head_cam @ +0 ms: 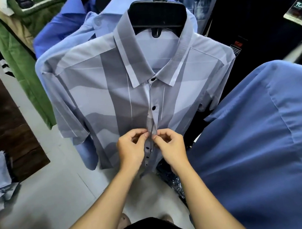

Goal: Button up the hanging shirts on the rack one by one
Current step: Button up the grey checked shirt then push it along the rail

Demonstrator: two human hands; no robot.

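The grey patterned shirt [125,91] hangs on a black hanger [157,13] at the front of the rack. The collar button and the next one down are fastened. Your left hand [131,148] and right hand [169,146] pinch the front edges at the third. Three lower buttons [147,155] look undone; the blue shirts [79,24] behind wait.

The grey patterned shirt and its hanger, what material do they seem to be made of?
The grey patterned shirt looks like thin, smooth woven cloth, perhaps a synthetic blend: it drapes softly with a faint sheen. Its buttons look like dark glossy plastic. The hanger seems black matte plastic, though blur leaves this uncertain.
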